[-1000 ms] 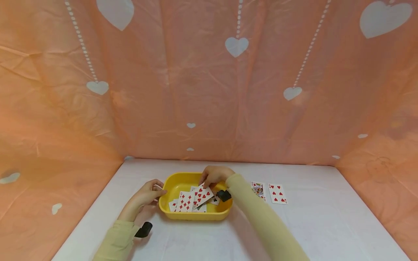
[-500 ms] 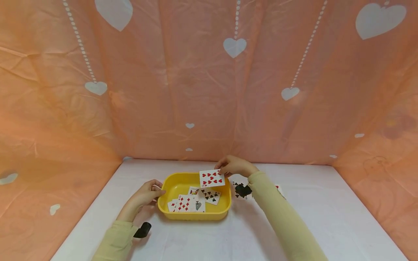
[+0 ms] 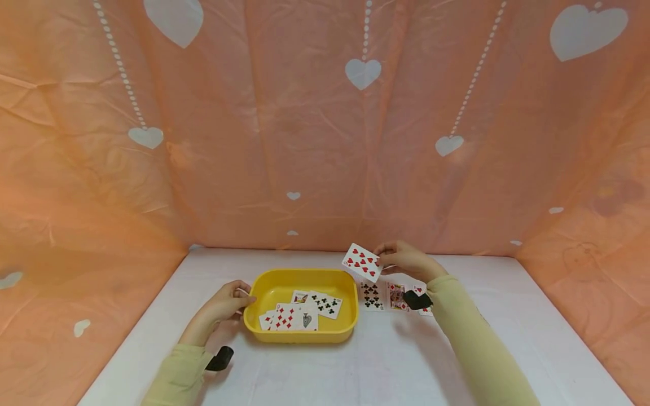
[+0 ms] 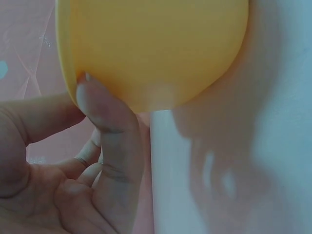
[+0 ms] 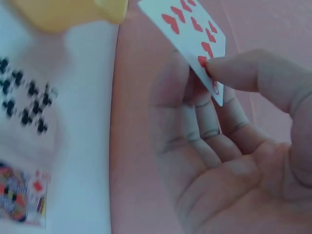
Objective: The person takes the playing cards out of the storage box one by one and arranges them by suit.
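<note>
My left hand [image 3: 227, 306] pinches the left rim of a yellow plastic tub [image 3: 350, 334] between thumb and index finger; the left wrist view shows the thumb [image 4: 105, 105] against its wall. Inside the tub lie several loose playing cards [image 3: 287, 317], face up and overlapping. Beyond the tub's right back corner, my right hand [image 3: 406, 260] holds up a hearts card [image 3: 362, 262] by one end. In the right wrist view the thumb [image 5: 239, 70] presses the card's face, with fingers behind it. The held card is tilted, its face toward the head camera.
On the white table right of the tub, a clubs card [image 3: 372, 296], a king of diamonds [image 3: 396, 294] and a hearts card [image 3: 425, 312] lie in a row. The right wrist and its black camera [image 3: 417, 300] partly cover the row. An orange curtain [image 3: 325, 169] rises behind.
My right hand has lifted the hearts card out of the tub and carried it right, past the rim. The left hand has stayed on the tub. More of the clubs card now shows.
</note>
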